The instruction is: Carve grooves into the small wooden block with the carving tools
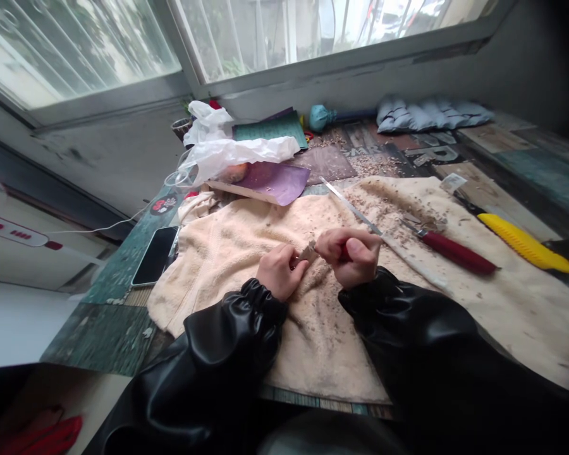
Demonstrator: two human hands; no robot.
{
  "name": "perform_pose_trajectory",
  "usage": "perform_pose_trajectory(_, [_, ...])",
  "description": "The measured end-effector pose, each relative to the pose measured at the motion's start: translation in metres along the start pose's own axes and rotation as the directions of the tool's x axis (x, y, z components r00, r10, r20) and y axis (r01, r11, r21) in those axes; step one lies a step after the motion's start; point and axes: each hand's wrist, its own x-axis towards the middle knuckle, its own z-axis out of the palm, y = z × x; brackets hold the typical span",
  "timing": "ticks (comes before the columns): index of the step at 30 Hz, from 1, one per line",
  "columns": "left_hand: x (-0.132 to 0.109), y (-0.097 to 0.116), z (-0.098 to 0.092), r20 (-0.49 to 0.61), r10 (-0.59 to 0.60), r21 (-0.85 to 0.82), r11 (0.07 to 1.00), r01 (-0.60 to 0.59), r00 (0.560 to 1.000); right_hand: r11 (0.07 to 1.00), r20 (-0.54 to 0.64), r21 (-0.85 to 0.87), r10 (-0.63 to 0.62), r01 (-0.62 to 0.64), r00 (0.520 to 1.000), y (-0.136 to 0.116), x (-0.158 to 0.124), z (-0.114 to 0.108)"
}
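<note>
My left hand [281,272] is closed round a small pale wooden piece [308,253] held against the towel. Just right of it, my right hand [351,256] is wrapped round a red-handled carving tool [345,253], whose tip is at the wood; its blade is mostly hidden. Under both hands lies a cream towel [227,240] strewn with shavings. A second tool with a dark red handle [458,251] rests to the right. Between it and my right hand a long, thin metal strip [344,201] lies slantwise, partly covered by my hand.
A yellow-handled tool [526,243] lies at the far right. Left of the towel is a phone [156,256]. Behind are a purple sheet [279,180], a white plastic bag [246,151], a green mat [270,129] and a grey-blue cushion [431,115] below the window.
</note>
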Motion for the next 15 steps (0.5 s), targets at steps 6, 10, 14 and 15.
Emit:
perform_pose_trajectory(6, [-0.002, 0.004, 0.001, -0.010, 0.014, 0.029, 0.999, -0.014, 1.000, 0.999, 0.036, 0.014, 0.036, -0.037, 0.999, -0.007, 0.015, -0.003])
perform_pose_trajectory(10, [-0.005, 0.008, 0.001, -0.006, 0.061, 0.026, 0.998, -0.061, 0.998, 0.997, 0.050, 0.043, 0.061, -0.063, 0.997, -0.015, 0.022, -0.007])
perform_pose_trajectory(14, [-0.005, 0.009, 0.000, 0.007, 0.096, 0.003, 0.995, -0.096, 0.995, 0.996, 0.043, 0.059, 0.070, -0.072, 0.997, -0.021, 0.020, -0.009])
perform_pose_trajectory(15, [-0.004, 0.009, -0.001, 0.009, 0.099, -0.005, 0.995, -0.099, 0.995, 0.996, 0.039, 0.062, 0.066, -0.068, 0.997, -0.021, 0.019, -0.009])
